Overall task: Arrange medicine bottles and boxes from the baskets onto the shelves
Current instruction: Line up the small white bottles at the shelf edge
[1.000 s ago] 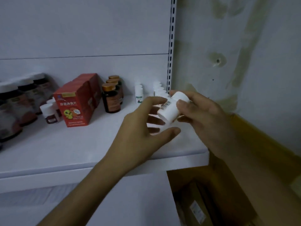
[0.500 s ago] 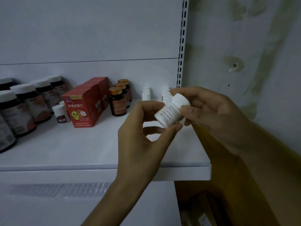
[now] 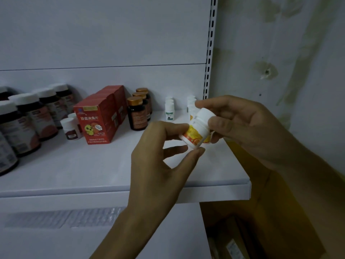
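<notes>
I hold the white bottle (image 3: 197, 131) up with both hands
My left fingers (image 3: 168, 128) pinch its base, my right fingers (image 3: 214, 121) grip its cap, right of the red box (image 3: 95, 124)

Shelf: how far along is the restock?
Done: dark jars, red boxes, gold-cap bottles and small white bottles stand on the shelf. In hand: left hand and right hand both hold an orange-label bottle, tilted, above the shelf's right front. To do: set it down; baskets are out of view, so remaining stock is unknown.
</notes>
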